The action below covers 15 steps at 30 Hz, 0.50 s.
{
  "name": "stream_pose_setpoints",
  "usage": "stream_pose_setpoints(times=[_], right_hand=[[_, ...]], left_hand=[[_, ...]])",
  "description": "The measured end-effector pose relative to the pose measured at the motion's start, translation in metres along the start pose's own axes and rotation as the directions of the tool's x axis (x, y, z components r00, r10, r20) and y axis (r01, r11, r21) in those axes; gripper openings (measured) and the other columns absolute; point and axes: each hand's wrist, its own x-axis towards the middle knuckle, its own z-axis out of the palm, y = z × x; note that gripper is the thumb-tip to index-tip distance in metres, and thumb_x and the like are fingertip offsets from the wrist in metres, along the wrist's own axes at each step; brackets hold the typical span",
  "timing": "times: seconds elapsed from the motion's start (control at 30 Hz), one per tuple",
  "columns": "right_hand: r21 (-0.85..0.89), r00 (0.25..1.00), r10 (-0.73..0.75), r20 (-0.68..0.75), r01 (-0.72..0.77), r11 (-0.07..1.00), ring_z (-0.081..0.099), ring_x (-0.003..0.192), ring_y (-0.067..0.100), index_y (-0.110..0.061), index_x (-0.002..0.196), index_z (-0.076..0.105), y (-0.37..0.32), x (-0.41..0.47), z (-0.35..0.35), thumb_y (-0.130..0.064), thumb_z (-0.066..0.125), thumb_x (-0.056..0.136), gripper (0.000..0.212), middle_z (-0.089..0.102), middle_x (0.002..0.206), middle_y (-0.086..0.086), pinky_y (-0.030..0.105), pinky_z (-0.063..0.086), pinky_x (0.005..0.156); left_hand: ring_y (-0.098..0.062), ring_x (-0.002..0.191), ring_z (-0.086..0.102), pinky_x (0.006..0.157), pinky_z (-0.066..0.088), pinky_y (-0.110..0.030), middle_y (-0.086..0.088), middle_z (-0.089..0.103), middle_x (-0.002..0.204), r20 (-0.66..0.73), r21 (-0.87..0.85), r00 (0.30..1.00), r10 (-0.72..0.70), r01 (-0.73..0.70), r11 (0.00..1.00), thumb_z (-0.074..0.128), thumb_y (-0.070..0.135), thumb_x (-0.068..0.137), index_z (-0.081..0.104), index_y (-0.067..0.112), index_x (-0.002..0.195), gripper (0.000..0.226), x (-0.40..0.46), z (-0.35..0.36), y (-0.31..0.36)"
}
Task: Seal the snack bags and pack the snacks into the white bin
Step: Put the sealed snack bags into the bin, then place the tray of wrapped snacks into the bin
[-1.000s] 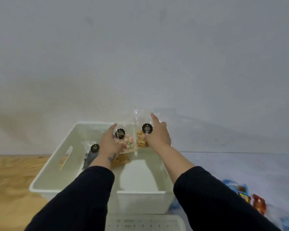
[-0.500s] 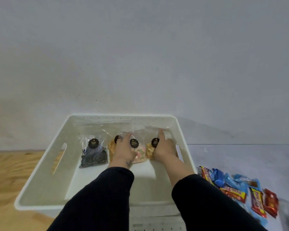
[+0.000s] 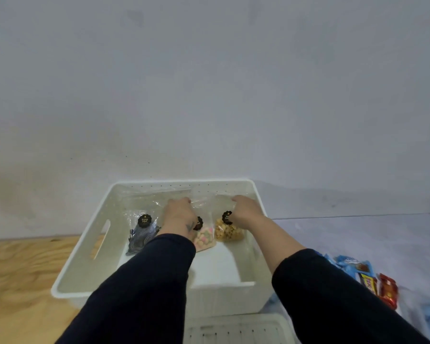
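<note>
White bin [image 3: 258, 207] walls flank both hands inside.

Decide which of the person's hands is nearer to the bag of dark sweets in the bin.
Left. The left hand is just right of the bag of dark sweets; the right hand is farther right, over the bag of golden snacks.

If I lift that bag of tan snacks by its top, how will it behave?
The tan snack bag is thin clear film, so it will probably flop and crinkle. Its pieces sit low in the bag, so the bottom would likely hang down. It looks light, though the glossy film may be slippery.
</note>
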Motion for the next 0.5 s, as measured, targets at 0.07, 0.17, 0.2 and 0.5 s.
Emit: stream_pose_setpoints(times=[0.07,0.17,0.2,0.5], right_hand=[[0.03,0.998,-0.067,-0.021,0.067,0.997,0.045,0.131,0.022,-0.015,0.143,0.038,0.001,-0.014,-0.012,0.001,0.051,0.086,0.06,0.043,0.146,0.006,0.022,0.039,0.094],[0.06,0.985,-0.149,-0.089,0.155,0.986,0.05,0.125,0.022,-0.019,0.135,0.049,0.012,-0.035,-0.035,-0.005,0.053,0.088,0.05,0.049,0.14,0.006,0.028,0.044,0.095],[0.054,0.98,-0.162,-0.117,0.169,0.984,0.051,0.124,0.022,-0.02,0.133,0.052,0.018,-0.041,-0.044,-0.007,0.053,0.089,0.046,0.051,0.138,0.005,0.03,0.044,0.096],[-0.001,0.981,0.011,-0.196,-0.011,1.0,0.056,0.114,0.023,-0.022,0.128,0.055,0.147,-0.105,-0.096,-0.022,0.053,0.092,0.036,0.056,0.131,0.006,0.034,0.048,0.097]], left_hand=[[-0.035,0.127,0.043,0.104,0.043,-0.043,-0.015,0.038,0.14,-0.018,0.014,0.999,0.027,-0.027,1.0,0.06,0.003,0.082,0.046,0.016,0.136,0.057,-0.01,-0.003,0.015],[-0.031,0.126,0.047,0.104,0.043,-0.038,-0.013,0.045,0.139,0.015,0.033,0.993,0.12,-0.12,0.992,0.055,0.005,0.086,0.05,0.01,0.131,0.045,-0.029,-0.003,0.044],[-0.029,0.125,0.048,0.104,0.042,-0.035,-0.012,0.048,0.138,0.045,0.046,0.986,0.159,-0.161,0.986,0.055,0.007,0.088,0.051,0.009,0.13,0.042,-0.036,-0.001,0.056],[-0.021,0.122,0.053,0.103,0.04,-0.032,-0.003,0.055,0.134,0.244,0.082,0.834,0.494,-0.526,0.847,0.052,0.018,0.093,0.054,0.019,0.129,0.036,-0.121,0.055,0.163]])
